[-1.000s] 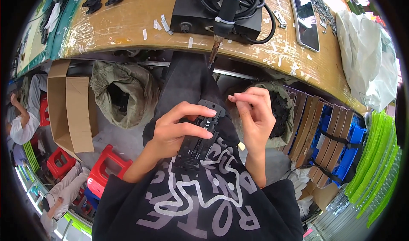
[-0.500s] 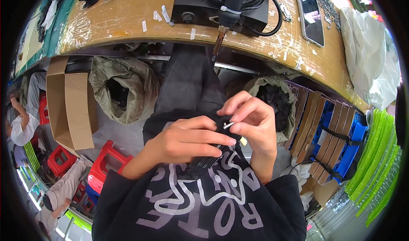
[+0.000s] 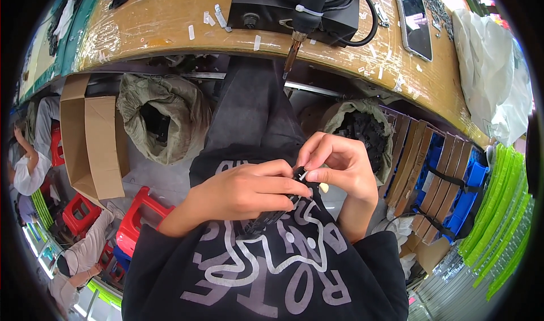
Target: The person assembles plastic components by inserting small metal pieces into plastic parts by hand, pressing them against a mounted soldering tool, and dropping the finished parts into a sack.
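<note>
Above my lap, my left hand (image 3: 241, 189) is closed around a black plastic part (image 3: 255, 226), which lies close against my dark printed shirt. My fingers cover most of that part. At its far end the thumb and index finger of my right hand (image 3: 343, 165) pinch a small silvery metal pin (image 3: 303, 175), touching or nearly touching the black part. Whether the pin sits inside the part is hidden. A small pale yellow piece (image 3: 323, 187) shows just below my right thumb; I cannot tell what it is.
A soldering iron (image 3: 307, 17) points down over the table edge, before a black box (image 3: 243, 6) with coiled cable. A phone (image 3: 413, 23) and white scraps lie on the table (image 3: 164, 23). Sacks of black parts (image 3: 164, 117), a carton (image 3: 102, 145) and red stools (image 3: 141, 219) stand below.
My right fingers have come closer together around the pin and covered more of it. The right hand has shifted slightly right, and the black part has turned a little under my left hand.
</note>
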### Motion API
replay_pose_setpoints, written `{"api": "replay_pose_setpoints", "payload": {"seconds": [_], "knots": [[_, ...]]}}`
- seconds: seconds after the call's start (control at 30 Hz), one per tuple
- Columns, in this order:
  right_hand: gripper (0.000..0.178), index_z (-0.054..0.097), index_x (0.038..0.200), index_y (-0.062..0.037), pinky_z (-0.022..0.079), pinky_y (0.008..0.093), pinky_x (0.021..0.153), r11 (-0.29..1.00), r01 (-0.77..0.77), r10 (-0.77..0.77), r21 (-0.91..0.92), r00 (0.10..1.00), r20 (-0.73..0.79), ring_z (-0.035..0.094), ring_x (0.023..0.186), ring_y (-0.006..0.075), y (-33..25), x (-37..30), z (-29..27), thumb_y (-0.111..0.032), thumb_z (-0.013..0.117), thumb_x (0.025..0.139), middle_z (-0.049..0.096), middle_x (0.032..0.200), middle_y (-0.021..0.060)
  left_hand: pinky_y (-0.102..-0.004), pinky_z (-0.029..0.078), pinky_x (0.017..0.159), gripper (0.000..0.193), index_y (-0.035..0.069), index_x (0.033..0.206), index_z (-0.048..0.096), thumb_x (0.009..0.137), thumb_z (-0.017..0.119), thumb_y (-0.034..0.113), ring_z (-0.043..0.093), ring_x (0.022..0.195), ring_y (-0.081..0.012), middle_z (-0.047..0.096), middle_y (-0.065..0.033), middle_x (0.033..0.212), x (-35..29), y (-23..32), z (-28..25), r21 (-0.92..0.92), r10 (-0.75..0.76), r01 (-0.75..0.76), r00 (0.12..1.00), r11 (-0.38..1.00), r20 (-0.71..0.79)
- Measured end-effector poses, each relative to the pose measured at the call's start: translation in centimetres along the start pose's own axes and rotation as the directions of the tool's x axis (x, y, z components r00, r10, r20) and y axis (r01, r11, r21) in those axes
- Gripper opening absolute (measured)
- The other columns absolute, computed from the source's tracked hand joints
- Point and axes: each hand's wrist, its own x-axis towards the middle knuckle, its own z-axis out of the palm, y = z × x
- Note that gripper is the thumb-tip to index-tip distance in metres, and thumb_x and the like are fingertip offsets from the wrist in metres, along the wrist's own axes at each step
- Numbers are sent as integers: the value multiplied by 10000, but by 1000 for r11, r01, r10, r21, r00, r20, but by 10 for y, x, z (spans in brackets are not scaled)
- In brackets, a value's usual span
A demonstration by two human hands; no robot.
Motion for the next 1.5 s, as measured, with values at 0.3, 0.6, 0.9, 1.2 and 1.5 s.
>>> {"api": "replay_pose_setpoints", "payload": {"seconds": [0.3,0.6,0.9,1.2,1.5], "knots": [[140,519,713,10,453,232,679,991,-43,57,-128,993,106,534,769,112,-1,0,-6,122,593,670,541,852,90,-277,445,531,141,12,667,574,529,604,13,521,723,-216,603,-55,909,-2,-2,3,21,3,-3,1000,1000,15],[126,522,711,16,464,225,654,989,-71,76,-126,997,33,555,752,116,0,-2,-2,120,589,686,552,852,97,-277,458,531,131,11,673,554,547,586,1,516,757,-207,578,-49,914,-1,0,0,58,-15,11,997,998,69],[152,515,676,27,488,279,696,998,-24,17,-66,994,-110,582,775,193,0,-4,5,137,619,659,557,817,156,-280,451,510,144,4,681,563,547,600,42,524,734,-222,588,-59,894,4,2,0,113,-4,-1,999,994,45],[149,603,834,47,475,326,772,925,78,-75,-372,997,21,584,792,212,-9,-5,2,81,585,690,581,806,115,-268,451,542,174,27,727,591,557,590,-11,522,726,-207,580,-56,904,9,-2,1,43,35,-35,999,998,-16],[65,631,715,-27,383,405,847,813,542,-500,-211,837,222,556,888,259,11,10,-17,-3,639,655,630,777,83,-215,423,699,477,37,1170,398,744,610,13,480,833,-85,421,-70,1101,2,-21,5,-921,-630,285,775,266,58]]}}
